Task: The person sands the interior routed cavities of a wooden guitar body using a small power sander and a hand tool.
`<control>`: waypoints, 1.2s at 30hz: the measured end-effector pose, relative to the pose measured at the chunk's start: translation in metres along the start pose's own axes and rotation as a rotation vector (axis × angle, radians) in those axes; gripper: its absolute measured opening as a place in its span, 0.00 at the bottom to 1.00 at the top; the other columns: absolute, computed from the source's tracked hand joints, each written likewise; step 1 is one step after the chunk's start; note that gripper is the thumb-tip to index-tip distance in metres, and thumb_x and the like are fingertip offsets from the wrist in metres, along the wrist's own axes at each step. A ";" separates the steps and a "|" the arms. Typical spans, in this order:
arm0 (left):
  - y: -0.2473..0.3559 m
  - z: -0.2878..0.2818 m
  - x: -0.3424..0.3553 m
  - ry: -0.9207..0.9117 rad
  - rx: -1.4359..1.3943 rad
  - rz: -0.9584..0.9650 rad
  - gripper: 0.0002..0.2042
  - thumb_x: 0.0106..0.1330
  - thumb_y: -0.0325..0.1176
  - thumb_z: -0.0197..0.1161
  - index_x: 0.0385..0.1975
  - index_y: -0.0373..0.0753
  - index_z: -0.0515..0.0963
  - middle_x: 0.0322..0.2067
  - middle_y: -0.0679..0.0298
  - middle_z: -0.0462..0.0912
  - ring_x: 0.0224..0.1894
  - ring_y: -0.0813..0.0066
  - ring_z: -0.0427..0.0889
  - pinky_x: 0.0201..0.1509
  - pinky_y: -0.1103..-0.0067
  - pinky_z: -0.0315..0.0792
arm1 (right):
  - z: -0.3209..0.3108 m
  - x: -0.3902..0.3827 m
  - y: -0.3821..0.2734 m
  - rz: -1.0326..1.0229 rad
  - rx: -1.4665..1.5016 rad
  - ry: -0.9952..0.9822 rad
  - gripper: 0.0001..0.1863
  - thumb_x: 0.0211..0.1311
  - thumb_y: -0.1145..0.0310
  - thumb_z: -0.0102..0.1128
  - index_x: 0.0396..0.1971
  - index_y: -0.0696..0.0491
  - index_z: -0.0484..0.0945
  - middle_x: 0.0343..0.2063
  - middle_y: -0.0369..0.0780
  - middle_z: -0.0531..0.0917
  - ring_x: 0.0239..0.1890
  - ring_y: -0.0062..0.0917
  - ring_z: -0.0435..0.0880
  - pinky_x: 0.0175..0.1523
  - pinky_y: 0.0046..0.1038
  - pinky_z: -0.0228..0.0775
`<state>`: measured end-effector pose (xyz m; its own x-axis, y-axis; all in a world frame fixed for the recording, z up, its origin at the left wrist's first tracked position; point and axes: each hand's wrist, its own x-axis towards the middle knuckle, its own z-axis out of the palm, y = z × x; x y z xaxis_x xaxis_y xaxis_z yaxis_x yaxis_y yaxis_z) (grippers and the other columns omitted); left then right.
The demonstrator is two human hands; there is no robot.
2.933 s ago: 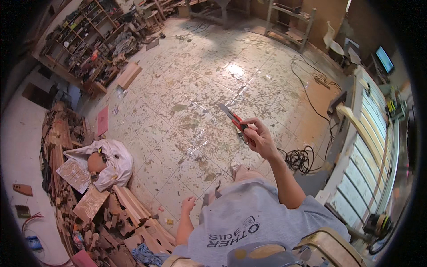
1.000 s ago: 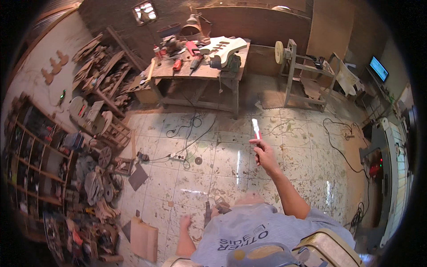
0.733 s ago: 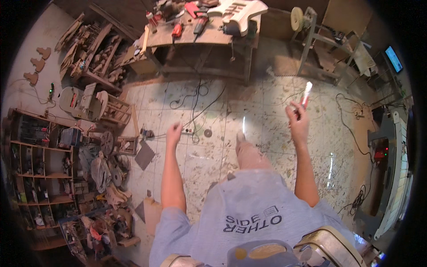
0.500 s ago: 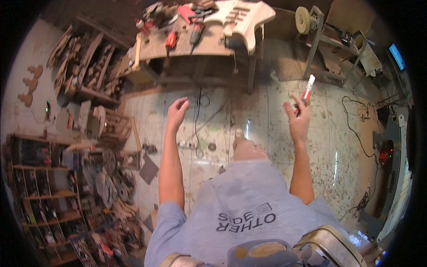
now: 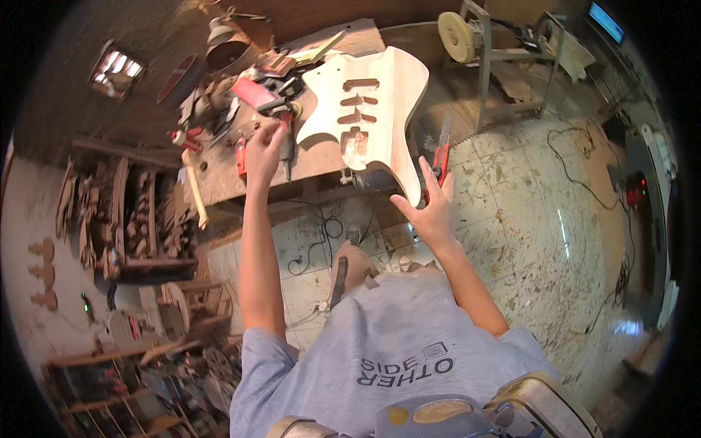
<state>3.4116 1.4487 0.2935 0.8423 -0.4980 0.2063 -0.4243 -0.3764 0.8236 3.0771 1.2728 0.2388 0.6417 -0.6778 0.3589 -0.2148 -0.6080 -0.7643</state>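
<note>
A pale wooden guitar body (image 5: pixel 394 102) with several routed cavities lies on the workbench, one horn sticking out past the near edge. My right hand (image 5: pixel 432 208) is beside that horn, holding a red utility knife (image 5: pixel 441 157) between the fingers, blade pointing away from me. The thumb is spread on the other side of the horn tip; whether it touches the wood I cannot tell. My left hand (image 5: pixel 264 155) is over the bench's near edge, fingers curled together with nothing visible in them. Right by it are a red-and-black power tool (image 5: pixel 287 157) and a red tool (image 5: pixel 241 157).
The cluttered workbench (image 5: pixel 219 179) holds a red flat piece (image 5: pixel 255 95) and a lamp (image 5: pixel 220 33). A buffing wheel (image 5: pixel 456 38) on a wooden stand is at back right. Wood scraps fill a rack (image 5: pixel 131 219) at left. Cables (image 5: pixel 321 237) lie on the tiled floor.
I have come closer to the bench, and the guitar body now sits lower in view. My left hand has come over the bench edge; my right hand has brought the utility knife beside the horn.
</note>
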 end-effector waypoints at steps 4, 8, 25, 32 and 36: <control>-0.018 0.044 0.130 -0.112 0.002 0.168 0.25 0.71 0.44 0.68 0.60 0.31 0.79 0.55 0.47 0.86 0.58 0.59 0.86 0.63 0.70 0.75 | 0.008 0.002 -0.021 0.111 0.023 0.024 0.39 0.52 0.71 0.76 0.68 0.50 0.76 0.47 0.49 0.74 0.51 0.43 0.77 0.56 0.36 0.72; -0.018 0.086 0.203 -0.333 0.396 0.251 0.43 0.64 0.69 0.62 0.61 0.30 0.79 0.56 0.40 0.84 0.60 0.46 0.82 0.66 0.63 0.72 | 0.003 0.003 -0.030 0.254 0.100 0.006 0.38 0.53 0.71 0.76 0.68 0.48 0.77 0.49 0.46 0.75 0.52 0.39 0.78 0.58 0.33 0.71; -0.050 0.057 0.179 -0.342 -0.102 -0.060 0.26 0.73 0.51 0.66 0.47 0.28 0.76 0.41 0.53 0.83 0.43 0.69 0.80 0.51 0.74 0.74 | -0.017 0.104 0.011 0.439 -0.214 0.178 0.29 0.55 0.75 0.71 0.61 0.51 0.81 0.57 0.45 0.76 0.58 0.42 0.79 0.64 0.36 0.70; -0.056 0.030 0.140 -0.454 -0.349 -0.168 0.23 0.77 0.45 0.64 0.53 0.29 0.68 0.45 0.60 0.75 0.49 0.74 0.74 0.57 0.77 0.69 | 0.002 0.113 -0.023 0.432 -0.583 0.370 0.30 0.67 0.80 0.53 0.67 0.40 0.78 0.52 0.48 0.78 0.51 0.49 0.82 0.54 0.45 0.75; -0.068 0.025 0.131 -0.523 -0.467 -0.281 0.24 0.77 0.44 0.63 0.57 0.29 0.65 0.48 0.59 0.74 0.51 0.73 0.74 0.60 0.78 0.69 | 0.036 0.079 -0.108 0.435 -0.449 0.451 0.37 0.69 0.79 0.50 0.77 0.41 0.62 0.48 0.52 0.78 0.44 0.53 0.83 0.50 0.47 0.76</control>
<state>3.5426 1.3898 0.2514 0.5812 -0.7816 -0.2264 0.0666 -0.2316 0.9705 3.1776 1.3002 0.3301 0.0891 -0.9387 0.3331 -0.7191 -0.2920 -0.6306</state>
